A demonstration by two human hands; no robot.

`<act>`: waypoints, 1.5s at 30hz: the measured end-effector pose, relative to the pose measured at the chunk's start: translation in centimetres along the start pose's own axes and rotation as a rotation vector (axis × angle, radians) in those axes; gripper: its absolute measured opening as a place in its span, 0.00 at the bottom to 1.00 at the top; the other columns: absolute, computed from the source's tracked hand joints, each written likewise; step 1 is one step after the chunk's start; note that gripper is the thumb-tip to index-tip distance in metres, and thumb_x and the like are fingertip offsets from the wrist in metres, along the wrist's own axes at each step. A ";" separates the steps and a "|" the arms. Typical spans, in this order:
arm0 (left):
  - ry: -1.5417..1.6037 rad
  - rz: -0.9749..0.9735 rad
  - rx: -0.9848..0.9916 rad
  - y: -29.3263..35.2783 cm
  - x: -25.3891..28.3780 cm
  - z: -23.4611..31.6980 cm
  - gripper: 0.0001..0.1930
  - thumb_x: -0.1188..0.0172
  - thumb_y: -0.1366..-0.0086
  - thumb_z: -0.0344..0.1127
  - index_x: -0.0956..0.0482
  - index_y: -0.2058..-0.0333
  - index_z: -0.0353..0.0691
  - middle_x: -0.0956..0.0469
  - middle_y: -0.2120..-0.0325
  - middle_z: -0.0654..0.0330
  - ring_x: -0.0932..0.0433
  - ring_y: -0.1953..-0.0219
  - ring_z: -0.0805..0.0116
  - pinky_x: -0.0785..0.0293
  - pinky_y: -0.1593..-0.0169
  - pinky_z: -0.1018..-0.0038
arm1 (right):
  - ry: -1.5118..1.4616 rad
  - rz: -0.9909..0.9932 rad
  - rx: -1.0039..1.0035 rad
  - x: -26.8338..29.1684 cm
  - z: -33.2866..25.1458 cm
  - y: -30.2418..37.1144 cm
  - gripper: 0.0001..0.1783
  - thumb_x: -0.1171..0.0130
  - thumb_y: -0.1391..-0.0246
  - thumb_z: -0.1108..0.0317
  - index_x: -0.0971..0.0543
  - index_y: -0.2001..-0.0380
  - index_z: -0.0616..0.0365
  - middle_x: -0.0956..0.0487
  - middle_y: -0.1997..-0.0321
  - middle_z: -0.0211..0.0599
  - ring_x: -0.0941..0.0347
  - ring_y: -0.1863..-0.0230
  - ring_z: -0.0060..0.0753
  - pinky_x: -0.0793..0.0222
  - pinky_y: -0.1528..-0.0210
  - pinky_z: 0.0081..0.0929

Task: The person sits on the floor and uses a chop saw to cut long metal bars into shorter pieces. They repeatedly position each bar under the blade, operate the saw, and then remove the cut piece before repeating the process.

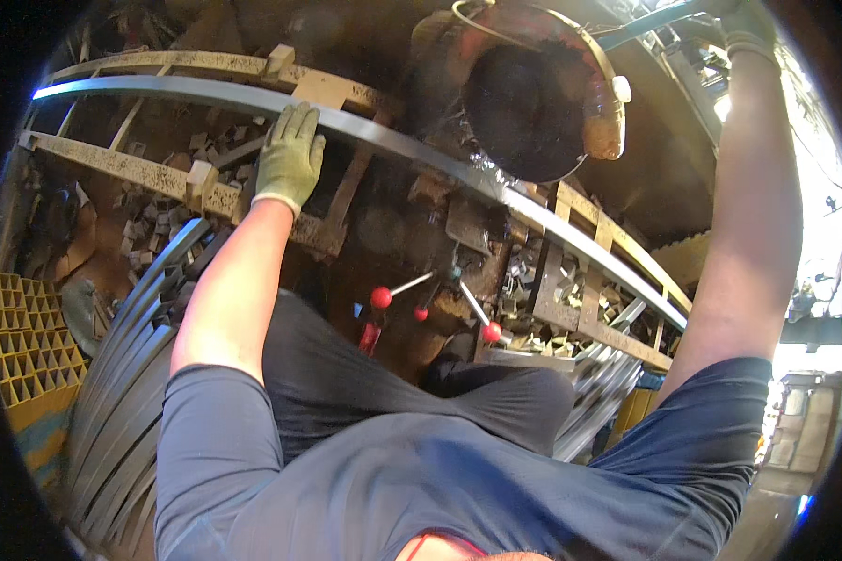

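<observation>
A long grey metal bar [384,136] runs across the machine from far left to lower right. My left hand [291,159], in a yellow-green glove, lies flat across the bar with its fingers stretched out. At the top right, my gloved right hand [750,30] is closed round the end of a greenish lever [653,22]; its fingertips are partly cut off by the picture's edge. The lever leads to a machine head with a dark round part [524,112], right above the bar. Beside that part hangs a bottle [603,126] with brownish contents.
Beige roller frames [150,168] flank the bar, with small cut metal pieces [159,224] below. Red-knobbed levers [381,297] rise before my legs. Long metal bars [131,393] are stacked at my left, near yellow stacked square tubes [37,351]; more bars [594,397] lie at right.
</observation>
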State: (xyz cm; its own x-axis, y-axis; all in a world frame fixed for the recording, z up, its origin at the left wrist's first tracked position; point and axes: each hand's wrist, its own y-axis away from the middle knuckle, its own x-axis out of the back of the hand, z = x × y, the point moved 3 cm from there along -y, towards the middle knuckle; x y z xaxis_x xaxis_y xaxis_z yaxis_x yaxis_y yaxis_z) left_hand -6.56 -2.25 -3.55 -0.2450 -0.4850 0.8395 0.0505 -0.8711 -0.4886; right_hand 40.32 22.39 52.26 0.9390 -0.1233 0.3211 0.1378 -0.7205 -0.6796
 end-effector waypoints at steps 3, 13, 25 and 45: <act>0.013 -0.008 -0.002 -0.1 0.3 0.4 0.29 0.47 0.17 0.45 0.27 0.25 0.37 0.31 0.21 0.49 0.38 0.18 0.46 0.43 0.15 0.52 | 0.274 0.038 0.018 -1.8 0.5 -2.7 0.18 0.43 0.30 0.58 0.16 0.49 0.59 0.15 0.55 0.43 0.17 0.53 0.39 0.22 0.45 0.43; 0.033 -0.019 0.017 0.0 0.1 0.2 0.29 0.45 0.18 0.44 0.27 0.24 0.37 0.32 0.21 0.49 0.38 0.17 0.46 0.43 0.15 0.50 | 0.883 0.101 0.000 -4.2 1.7 -4.7 0.23 0.40 0.27 0.54 0.16 0.41 0.59 0.12 0.49 0.43 0.15 0.48 0.40 0.21 0.44 0.40; 0.044 -0.038 0.023 0.0 -0.1 0.5 0.31 0.46 0.19 0.46 0.29 0.23 0.39 0.34 0.20 0.50 0.40 0.16 0.46 0.45 0.15 0.50 | -0.110 0.374 -0.383 -4.1 6.5 38.2 0.18 0.32 0.25 0.64 0.14 0.39 0.62 0.12 0.50 0.33 0.17 0.50 0.25 0.21 0.44 0.27; 0.146 -1.067 -0.016 14.8 3.0 20.3 0.23 0.42 0.18 0.56 0.13 0.45 0.41 0.10 0.50 0.45 0.12 0.45 0.40 0.17 0.41 0.47 | 0.338 -0.237 -0.871 -12.8 3.1 69.0 0.18 0.35 0.25 0.59 0.10 0.41 0.56 0.07 0.52 0.45 0.09 0.50 0.40 0.17 0.45 0.34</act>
State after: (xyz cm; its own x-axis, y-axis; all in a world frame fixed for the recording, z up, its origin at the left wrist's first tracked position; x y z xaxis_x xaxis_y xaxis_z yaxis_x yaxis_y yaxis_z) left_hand 13.10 -18.19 -3.45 -0.2685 0.5397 0.7979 -0.2703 -0.8372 0.4754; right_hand 38.83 -23.68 -0.79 0.7576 -0.0016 0.6528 -0.0978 -0.9890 0.1112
